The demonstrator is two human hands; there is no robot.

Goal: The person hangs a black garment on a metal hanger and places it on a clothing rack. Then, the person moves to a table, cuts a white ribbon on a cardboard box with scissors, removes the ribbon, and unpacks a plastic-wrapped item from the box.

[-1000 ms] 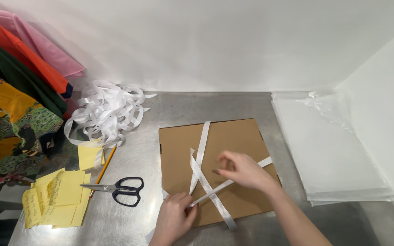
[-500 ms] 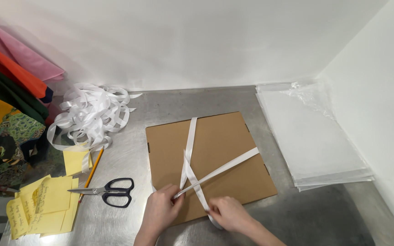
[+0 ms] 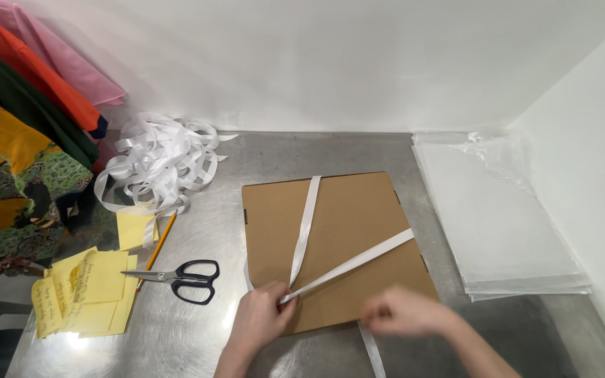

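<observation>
Clearly the left hand (image 3: 259, 323) pinches crossed white ribbon (image 3: 350, 264) against the cardboard box (image 3: 337, 245); the blurred right hand (image 3: 404, 313), grip unclear, could let it slacken.

We view the scene through a single head-worn camera, looking steeply down and forward onto the steel counter (image 3: 302, 150) from close above. The white wall bounds the top of the view, a side wall the right. Both forearms enter from the lower edge, nearest the lens.
</observation>
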